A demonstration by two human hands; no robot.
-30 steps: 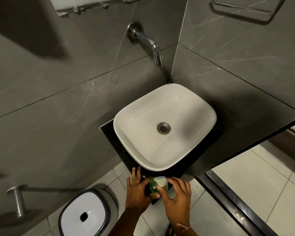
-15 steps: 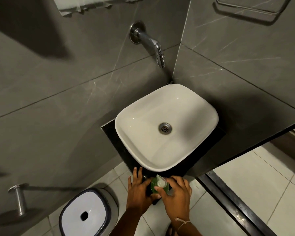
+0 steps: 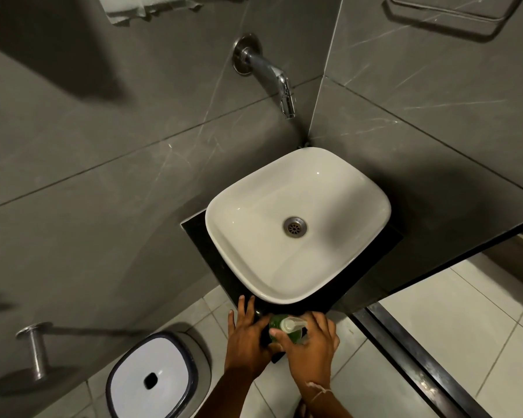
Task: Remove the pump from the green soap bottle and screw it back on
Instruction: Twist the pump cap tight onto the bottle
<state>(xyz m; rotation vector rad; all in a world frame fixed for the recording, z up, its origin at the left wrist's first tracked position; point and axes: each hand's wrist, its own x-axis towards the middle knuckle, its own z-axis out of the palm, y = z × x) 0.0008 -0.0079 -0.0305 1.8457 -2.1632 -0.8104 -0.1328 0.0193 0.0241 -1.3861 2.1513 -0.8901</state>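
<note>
The green soap bottle (image 3: 293, 333) stands on the front corner of the black counter (image 3: 200, 233), just below the white basin (image 3: 296, 224). Its white pump (image 3: 290, 323) sits on top, nozzle pointing right. My left hand (image 3: 248, 342) rests against the bottle's left side, thumb on it and fingers spread over the counter edge. My right hand (image 3: 311, 348) wraps the bottle's right side, thumb and fingers around the pump's base. The lower part of the bottle is hidden by both hands.
A chrome tap (image 3: 272, 76) juts from the grey tiled wall above the basin. A white bin with a dark rim (image 3: 154, 378) stands on the floor at lower left, next to a metal wall holder (image 3: 34, 351). Pale floor tiles and a dark threshold strip (image 3: 420, 363) lie to the right.
The pump head has turned on the bottle: a second ago I saw its flat top, now its nozzle points right. My right hand's fingers shifted around it. My left hand stayed put.
</note>
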